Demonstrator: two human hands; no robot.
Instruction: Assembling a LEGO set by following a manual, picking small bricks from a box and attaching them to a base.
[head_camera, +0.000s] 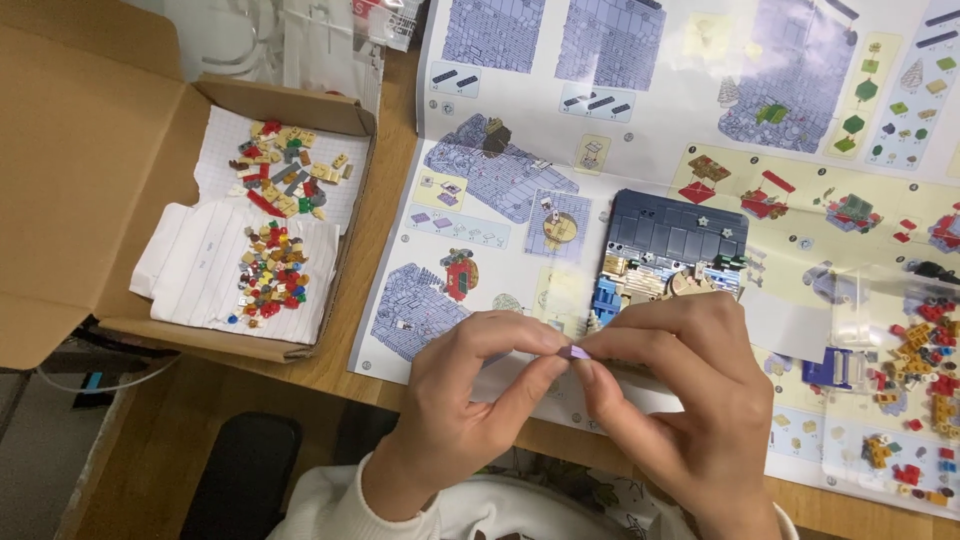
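Your left hand (470, 400) and right hand (680, 390) pinch one small purple brick piece (576, 352) between fingertips above the desk's (380, 210) near edge, just before the half-built blue brick model (668, 250) lying on the instruction sheet (640, 110).

You have one view only, from the camera on your head, looking steeply down over your chest at the wooden table (395, 160). It sits close: your left hand (470, 395) and right hand (680, 385) fill the lower middle, wrists cut by the bottom edge. The frame reaches up to the open instruction sheet (640, 120), left to the cardboard box (90, 180), right to loose bricks (925, 350). The table's far edge probably lies beyond the top of the frame. No second view shares anything.
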